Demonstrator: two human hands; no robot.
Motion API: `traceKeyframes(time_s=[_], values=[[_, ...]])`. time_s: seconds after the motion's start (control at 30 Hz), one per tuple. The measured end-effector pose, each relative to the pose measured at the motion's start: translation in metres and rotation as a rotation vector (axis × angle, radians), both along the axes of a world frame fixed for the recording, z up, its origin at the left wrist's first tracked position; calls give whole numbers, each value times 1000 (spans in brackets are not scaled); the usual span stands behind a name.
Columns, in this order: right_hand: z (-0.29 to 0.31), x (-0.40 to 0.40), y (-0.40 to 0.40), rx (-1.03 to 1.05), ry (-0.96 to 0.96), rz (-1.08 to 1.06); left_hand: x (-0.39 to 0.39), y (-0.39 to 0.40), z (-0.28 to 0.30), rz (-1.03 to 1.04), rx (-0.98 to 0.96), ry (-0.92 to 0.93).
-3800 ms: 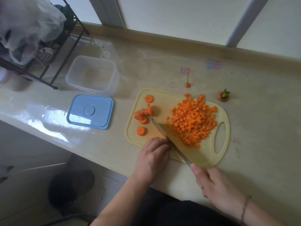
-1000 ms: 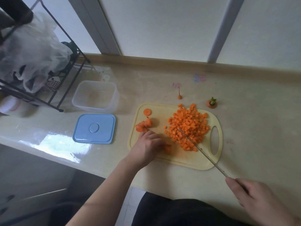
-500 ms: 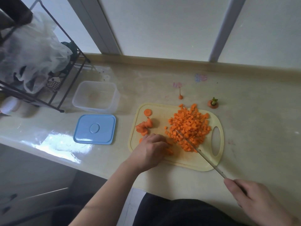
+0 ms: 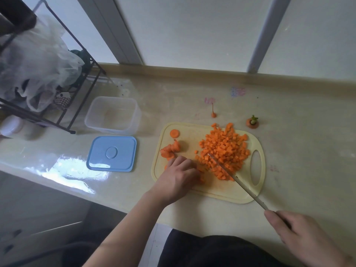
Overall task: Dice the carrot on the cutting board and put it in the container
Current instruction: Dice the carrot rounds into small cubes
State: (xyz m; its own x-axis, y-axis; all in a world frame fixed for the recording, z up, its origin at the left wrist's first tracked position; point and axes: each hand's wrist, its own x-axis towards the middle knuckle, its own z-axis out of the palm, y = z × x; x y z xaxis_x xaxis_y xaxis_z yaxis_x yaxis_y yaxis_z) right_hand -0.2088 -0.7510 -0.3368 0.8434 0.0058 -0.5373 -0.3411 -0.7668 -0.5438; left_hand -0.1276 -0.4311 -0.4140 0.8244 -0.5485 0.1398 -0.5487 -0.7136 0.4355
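Pale desk (image 4: 289,170) carried the cutting board (image 4: 192,189), diced carrot (image 4: 224,151) heaped there — container (image 4: 112,113) unfilled. Left hand (image 4: 180,178) curled over pieces; right hand (image 4: 300,234) gripped the knife (image 4: 237,181). Best tuck fingertips back and cut evenly.

Bare table (image 4: 192,105) lies between the pale yellow plastic cutting board (image 4: 192,135) and the clear, open plastic container (image 4: 112,114). The blue lid (image 4: 111,153) lies nearer; a black wire rack (image 4: 81,105) crowds the container's left.
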Motion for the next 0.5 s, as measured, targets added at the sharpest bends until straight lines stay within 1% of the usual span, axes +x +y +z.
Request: traceKeyframes(time_s=[0.2,0.5], values=[[3,1,4,5,10,17,-3,-3,2,98,-29,-13],[4,3,7,7,-1,9,-4,-9,8,131,-11,-16]])
